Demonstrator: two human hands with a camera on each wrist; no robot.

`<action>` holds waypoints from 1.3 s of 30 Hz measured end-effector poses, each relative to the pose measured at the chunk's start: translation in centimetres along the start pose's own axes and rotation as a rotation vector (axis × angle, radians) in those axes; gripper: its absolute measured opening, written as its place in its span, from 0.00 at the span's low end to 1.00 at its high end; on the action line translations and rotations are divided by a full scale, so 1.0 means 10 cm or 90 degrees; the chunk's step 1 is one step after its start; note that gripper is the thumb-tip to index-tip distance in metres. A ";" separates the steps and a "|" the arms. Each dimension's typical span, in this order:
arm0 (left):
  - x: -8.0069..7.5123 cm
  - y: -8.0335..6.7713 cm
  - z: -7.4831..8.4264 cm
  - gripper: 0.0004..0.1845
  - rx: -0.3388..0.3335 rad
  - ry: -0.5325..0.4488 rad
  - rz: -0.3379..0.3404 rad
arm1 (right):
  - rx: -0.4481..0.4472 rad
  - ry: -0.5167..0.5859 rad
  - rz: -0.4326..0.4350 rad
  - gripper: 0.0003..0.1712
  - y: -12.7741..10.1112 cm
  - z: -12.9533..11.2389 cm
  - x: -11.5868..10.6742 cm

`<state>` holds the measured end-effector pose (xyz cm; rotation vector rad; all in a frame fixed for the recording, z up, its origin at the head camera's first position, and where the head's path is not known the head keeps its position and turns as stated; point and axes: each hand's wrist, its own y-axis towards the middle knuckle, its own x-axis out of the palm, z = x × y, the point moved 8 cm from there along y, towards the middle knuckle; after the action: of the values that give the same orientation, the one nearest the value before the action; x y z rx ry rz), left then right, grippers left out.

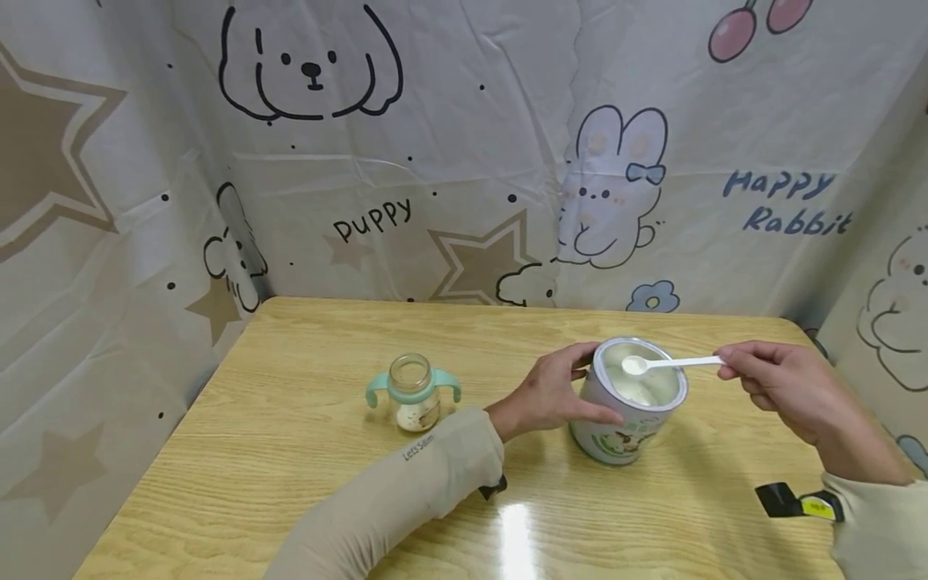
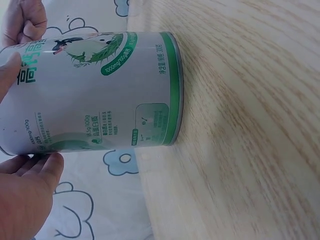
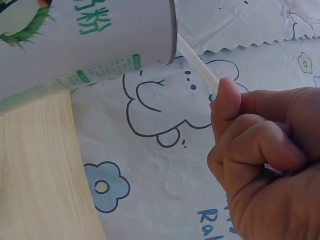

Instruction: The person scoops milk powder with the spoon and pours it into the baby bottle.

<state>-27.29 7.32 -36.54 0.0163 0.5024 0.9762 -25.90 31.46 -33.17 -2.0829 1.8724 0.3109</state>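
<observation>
An open white-and-green tin [image 1: 629,403] of white powder stands on the wooden table [image 1: 290,451]. My left hand [image 1: 551,392] grips its side near the rim; the left wrist view shows the tin [image 2: 95,95] between thumb and fingers [image 2: 30,170]. My right hand [image 1: 779,387] pinches the handle of a white plastic scoop [image 1: 670,363], whose bowl holds powder just above the tin's mouth. In the right wrist view the scoop handle [image 3: 197,65] runs from my fingers [image 3: 250,145] to the tin [image 3: 85,40]. A small baby bottle [image 1: 413,392] with teal handles stands open, left of the tin.
A cartoon-printed cloth [image 1: 464,161] with puppies, rabbits and stars hangs behind and on both sides of the table. Black wrist straps [image 1: 790,499] sit on both sleeves. The table's front shows a bright glare patch [image 1: 518,532].
</observation>
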 end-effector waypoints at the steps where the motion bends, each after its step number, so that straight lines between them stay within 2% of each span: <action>1: 0.00 0.00 0.00 0.47 -0.001 0.002 0.000 | -0.004 0.002 -0.003 0.14 0.00 -0.01 0.00; 15: -0.16 -0.07 -0.01 0.50 -0.050 0.013 0.002 | -0.020 -0.009 -0.005 0.13 0.01 -0.20 0.05; 22: -0.31 -0.13 0.02 0.50 -0.052 0.015 0.009 | -0.028 0.022 -0.009 0.12 0.04 -0.30 0.09; 29: -0.42 -0.17 0.04 0.49 -0.045 0.015 0.019 | -0.028 0.007 -0.002 0.10 0.07 -0.36 0.14; 34: -0.51 -0.22 0.02 0.50 -0.070 0.014 0.025 | -0.026 -0.022 0.005 0.08 0.08 -0.41 0.18; 39: -0.59 -0.25 0.02 0.50 -0.084 0.026 0.030 | -0.011 -0.016 -0.006 0.07 0.10 -0.44 0.23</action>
<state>-27.95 1.20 -34.58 -0.1103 0.4752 1.0566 -26.87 27.62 -30.01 -2.0882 1.8521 0.3517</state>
